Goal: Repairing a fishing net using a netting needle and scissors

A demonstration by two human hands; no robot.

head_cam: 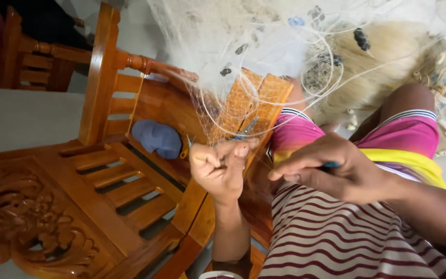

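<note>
left hand point(220, 168) pinching fishing net point(233, 111)

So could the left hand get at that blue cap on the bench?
Probably yes. The left hand is pinching net just beside the blue cap, with only bare bench between them, though it would have to let go first.

Tight room around your hands

Fishing net point(264, 46) drapes over the wooden chair point(125, 170) ahead, blocking you; open seat slats lie left, beside the blue cap point(157, 138); your knees close the right.
</note>
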